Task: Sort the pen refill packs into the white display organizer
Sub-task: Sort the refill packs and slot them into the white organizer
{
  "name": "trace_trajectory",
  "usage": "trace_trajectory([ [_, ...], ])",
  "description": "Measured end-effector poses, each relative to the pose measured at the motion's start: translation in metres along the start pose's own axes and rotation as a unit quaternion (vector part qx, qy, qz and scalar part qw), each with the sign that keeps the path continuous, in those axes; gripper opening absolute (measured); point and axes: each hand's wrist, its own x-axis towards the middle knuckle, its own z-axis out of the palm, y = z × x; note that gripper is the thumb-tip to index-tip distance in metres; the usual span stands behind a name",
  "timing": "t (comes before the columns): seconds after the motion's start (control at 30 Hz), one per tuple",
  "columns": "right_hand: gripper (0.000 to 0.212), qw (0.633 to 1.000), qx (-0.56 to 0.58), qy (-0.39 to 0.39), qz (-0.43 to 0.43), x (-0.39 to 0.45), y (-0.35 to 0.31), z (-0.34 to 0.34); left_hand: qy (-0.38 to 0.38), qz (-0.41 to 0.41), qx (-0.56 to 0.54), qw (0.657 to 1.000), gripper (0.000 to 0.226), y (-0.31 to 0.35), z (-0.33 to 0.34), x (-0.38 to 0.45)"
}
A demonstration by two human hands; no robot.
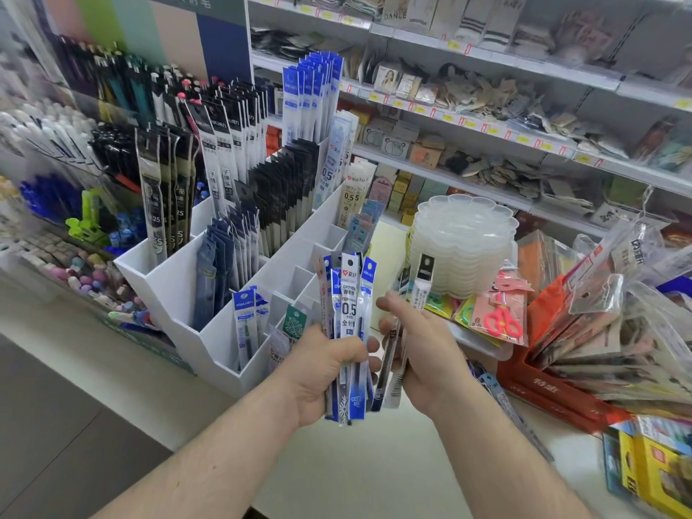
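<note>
The upper right of the frame is filled by white store shelves (486,65) stocked with small packaged goods and yellow price tags. A pale tabletop (374,462) is spread across the lower half of the frame. On it, at centre left, the white display organizer (179,290) is stood, stepped in tiers, with tall black, grey and blue refill packs set upright in its rear and middle compartments and a few blue-and-white packs in a front compartment. At the left edge, trays of pens and erasers (56,204) are seen, blurred. At the right, a red crate (546,391) is packed with flat packets in clear sleeves, and a stack of clear scalloped plastic trays (464,241) is placed behind a packet of pink scissors (501,316). A yellow box (651,470) is cut off by the lower right corner. In the lower centre, a bundle of pen refill packs (350,331) is gripped upright by the left hand (322,372), its fingers curled round the lower part; the front pack is marked 0.5, and blue-headed packs are fanned beside it. Just to the right, a black-headed refill pack (421,290) is pinched between thumb and fingers of the right hand (423,354), tilted slightly, with a further pack or two held beneath it. Both bundles are held above the tabletop, just in front of the organizer's front right corner.
</note>
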Motion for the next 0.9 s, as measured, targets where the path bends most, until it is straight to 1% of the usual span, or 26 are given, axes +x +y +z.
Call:
trace_trajectory([
  [0.07,0.011,1.000,-0.003,-0.003,-0.009,-0.002,0.001,0.002,0.004,-0.003,-0.006,1.000,0.031,0.000,0.000,-0.002],
  [0.1,0.012,1.000,0.008,-0.005,-0.011,-0.002,0.001,0.002,0.005,-0.003,-0.012,1.000,0.031,0.000,0.000,-0.002],
  [0.17,0.022,0.999,0.033,-0.017,0.003,-0.002,-0.001,0.000,0.004,-0.002,-0.020,1.000,0.030,-0.001,-0.001,-0.004],
  [0.27,0.031,0.995,0.054,-0.083,0.024,-0.008,-0.006,0.002,-0.007,0.001,-0.001,1.000,0.030,-0.002,-0.001,-0.005],
  [0.37,0.030,0.991,0.067,-0.118,0.007,-0.011,-0.006,0.006,-0.020,0.005,0.037,0.999,0.033,-0.002,0.001,-0.007],
  [0.43,0.024,0.995,0.042,-0.096,-0.008,-0.009,-0.004,0.005,-0.008,0.014,0.056,0.998,0.037,-0.001,-0.001,-0.007],
  [0.5,0.022,0.999,0.022,-0.039,-0.014,-0.005,-0.002,0.001,0.017,0.032,0.076,0.996,0.039,0.000,-0.003,-0.006],
  [0.57,0.025,1.000,-0.007,0.026,-0.011,0.000,-0.001,-0.005,0.044,0.051,0.096,0.993,0.039,0.001,-0.005,-0.005],
  [0.6,0.026,0.999,-0.007,0.045,0.003,0.001,-0.001,-0.007,0.055,0.060,0.105,0.991,0.038,0.000,-0.006,-0.005],
  [0.67,0.037,0.997,0.034,0.041,0.059,-0.001,-0.004,-0.010,0.071,0.071,0.122,0.987,0.037,-0.001,-0.005,-0.005],
  [0.73,0.058,0.987,0.102,0.007,0.122,-0.004,-0.009,-0.010,0.076,0.079,0.135,0.985,0.039,-0.002,-0.004,-0.005],
  [0.77,0.063,0.982,0.126,-0.011,0.139,-0.004,-0.009,-0.011,0.078,0.082,0.139,0.984,0.039,-0.002,-0.004,-0.005],
  [0.8,0.062,0.979,0.139,-0.020,0.147,-0.003,-0.009,-0.012,0.079,0.085,0.142,0.983,0.040,-0.001,-0.004,-0.005],
  [0.9,0.039,0.981,0.142,-0.016,0.132,-0.002,-0.008,-0.010,0.087,0.091,0.141,0.982,0.039,0.001,-0.003,-0.005],
])
